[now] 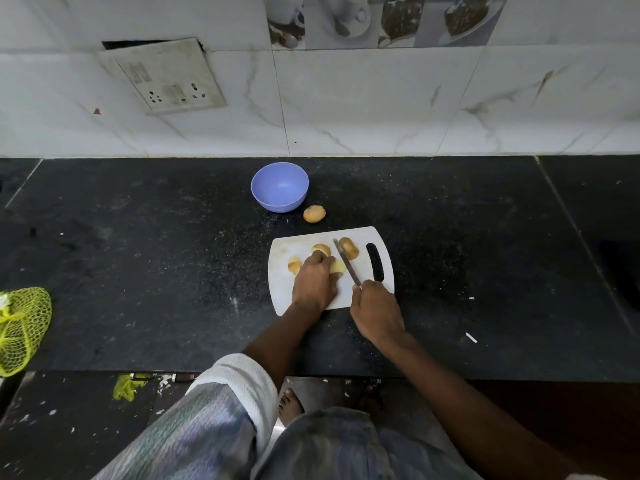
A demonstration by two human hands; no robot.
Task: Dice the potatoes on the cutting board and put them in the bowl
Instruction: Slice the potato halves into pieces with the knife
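Black speckled stone counter [450, 237], dusted with pale crumbs and flecks, running the full width; a seam at the far left and another at the right. White marble-look wall tiles [346, 105] behind, with a strip of printed tiles [381, 19] showing cups and dark cake higher up. Grimy socket plate [162, 77] hanging crooked on the wall, upper left. Yellow mesh bag [20, 330] at the counter's left edge; a green scrap [126, 388] on the dark floor below. One bare foot [289, 403] visible beneath the counter edge.

White board [349, 296] lying near the counter's middle, dark handle slot [375, 261] on its right side. Potato pieces on it: one at the left [294, 265], one at the far centre [321, 249], one [338, 267] beside the left hand, and a larger piece [349, 247] right of the blade. Whole potato [314, 214] off the board, on the counter, just right of the bowl's base. Purple bowl [280, 186] beyond the board, nothing inside.

Left hand [313, 282] resting on the board, fingers curled down over the cut pieces, pressing them. Right hand [375, 310] wrapped around the handle of a knife [346, 261], blade angled up and away between the held pieces and the larger piece, tip toward the wall.
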